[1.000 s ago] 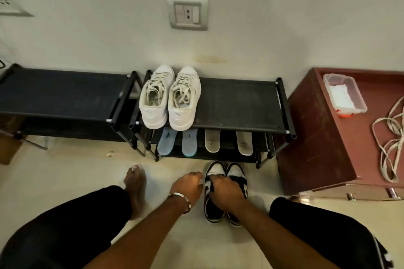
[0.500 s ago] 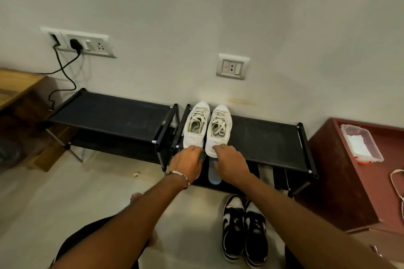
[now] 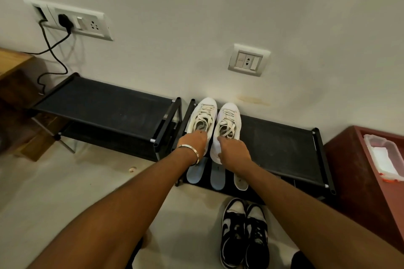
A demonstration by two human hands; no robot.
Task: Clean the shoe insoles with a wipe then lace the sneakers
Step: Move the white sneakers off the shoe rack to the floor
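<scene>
Two white sneakers stand side by side on the top shelf of the right black rack (image 3: 284, 144), toes to the wall. My left hand (image 3: 194, 142) grips the heel of the left white sneaker (image 3: 202, 113). My right hand (image 3: 235, 153) grips the heel of the right white sneaker (image 3: 228, 122). Both have loose beige laces. On the lower shelf lie two light blue insoles (image 3: 194, 173) and a white insole (image 3: 240, 181), partly hidden by my arms. A pair of black and white sneakers (image 3: 244, 233) stands on the floor below.
A second black rack (image 3: 105, 107) stands to the left. At the right, a dark red cabinet (image 3: 358, 172) carries a clear plastic box of wipes (image 3: 384, 159). Wall sockets with a plugged black cable (image 3: 54, 50) are at upper left, and a wooden piece (image 3: 13, 61) at far left.
My hands left the black and white sneakers on the floor and rose to the white pair on the rack, closing on their heels. The view tilted up and left.
</scene>
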